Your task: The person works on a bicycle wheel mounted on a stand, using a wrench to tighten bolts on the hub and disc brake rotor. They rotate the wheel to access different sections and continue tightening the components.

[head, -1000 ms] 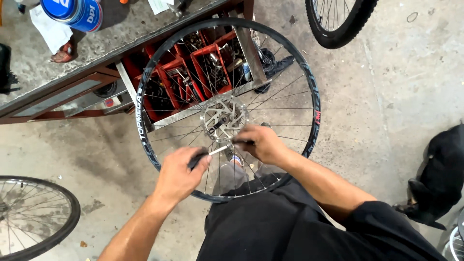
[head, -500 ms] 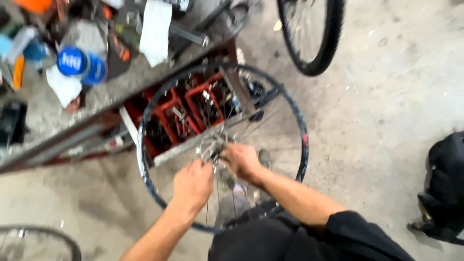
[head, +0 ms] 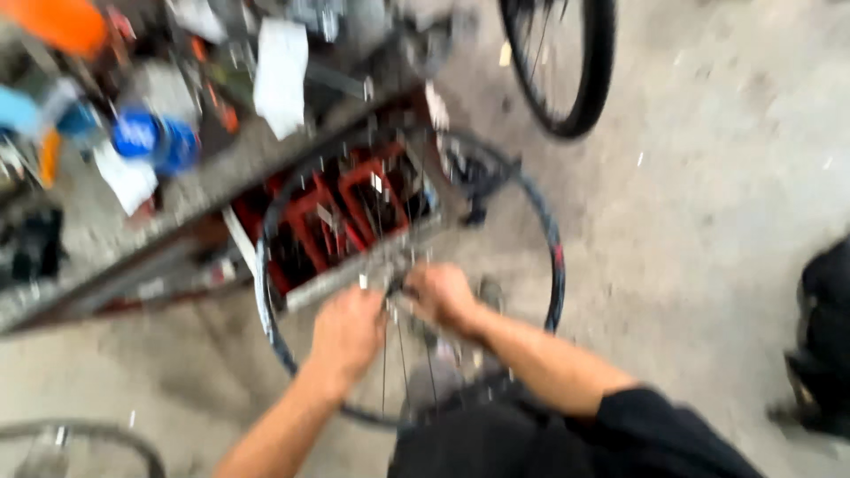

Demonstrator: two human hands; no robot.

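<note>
Workshop clutter around a concrete floor

A red compartmented tool tray (head: 332, 212) sits under the cluttered workbench (head: 106, 239), where a blue round tin (head: 152, 142), white paper scraps (head: 282, 75) and an orange object (head: 66, 22) (too blurred to identify) lie. A tyred bicycle wheel (head: 567, 66) stands at top; another wheel's rim (head: 97, 438) shows lower left. A black bag (head: 823, 341) rests at right.

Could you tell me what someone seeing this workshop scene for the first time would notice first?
The eye lands on the bare spoked bicycle wheel held upright at centre, with the left hand and right hand close together at its hub. Behind it sits a red compartmented tool tray under a cluttered bench, where a blue can lies. Another tyred wheel stands top right; the picture is blurred.
</note>
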